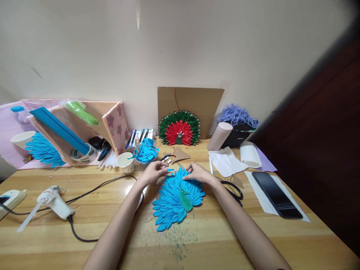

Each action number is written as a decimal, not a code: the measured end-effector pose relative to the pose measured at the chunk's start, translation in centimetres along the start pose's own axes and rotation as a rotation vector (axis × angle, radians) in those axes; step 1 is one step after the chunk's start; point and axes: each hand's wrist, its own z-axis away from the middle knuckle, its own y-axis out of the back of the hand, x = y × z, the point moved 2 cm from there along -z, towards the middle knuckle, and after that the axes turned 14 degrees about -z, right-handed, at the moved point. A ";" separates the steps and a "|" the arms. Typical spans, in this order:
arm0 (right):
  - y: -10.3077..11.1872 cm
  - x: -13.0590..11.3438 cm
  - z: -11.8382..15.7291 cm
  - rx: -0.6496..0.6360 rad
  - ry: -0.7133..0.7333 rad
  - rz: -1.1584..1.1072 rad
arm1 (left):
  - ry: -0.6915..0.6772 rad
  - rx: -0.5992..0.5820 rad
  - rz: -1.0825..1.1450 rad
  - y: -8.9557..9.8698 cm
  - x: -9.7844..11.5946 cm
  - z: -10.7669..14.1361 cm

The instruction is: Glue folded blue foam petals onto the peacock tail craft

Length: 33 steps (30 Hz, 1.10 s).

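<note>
Blue peacock, its layered feathers fanned around a green body, lies on the wooden table at front center, directly between the two hands I follow remotely through the head camera. At its upper left edge, the left hand bends its fingers in a narrow curl beside a small blue strip; from my post I cannot tell whether anything is gripped. Across the fan, the right hand rests at the upper feathers, thumb over the blue and a slim gap to the forefinger; I cannot make out whether a feather is pinched.

Behind them I see a red and green peacock standing before a sheet of brown cardboard at the wall. A bowl heaped with blue strips stands just beside a paper cup, near a row of markers. On the left I pick out a white glue gun, its pale stick jutting out. Black-handled scissors lie near the right forearm, partly hidden by it, and farther right a dark phone rests on white paper.
</note>
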 end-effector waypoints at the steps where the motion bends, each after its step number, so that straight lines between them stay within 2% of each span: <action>1: 0.0 0.1 -0.1 -0.012 -0.011 -0.014 | 0.002 -0.004 0.011 -0.3 -0.4 -0.2; 5: 0.1 0.2 -0.2 -0.045 -0.043 -0.089 | 0.017 -0.018 0.044 -1.0 -1.2 -0.5; 13: 0.0 -0.4 0.1 -0.072 -0.066 -0.196 | 0.195 -0.089 0.226 -1.3 -0.8 0.0; 20: 0.1 -0.6 0.1 -0.203 -0.128 -0.278 | 0.240 -0.110 0.235 -0.8 -0.3 0.2; 24: 0.6 -0.9 0.5 -0.291 -0.134 -0.314 | 0.224 -0.151 0.250 -0.3 0.5 0.7; 28: 1.0 -1.8 1.3 -0.414 -0.142 -0.445 | 0.190 -0.180 0.252 0.5 1.6 1.3; 33: 1.4 -4.2 2.5 -0.518 -0.095 -0.587 | 0.018 -0.050 0.084 2.4 3.8 2.2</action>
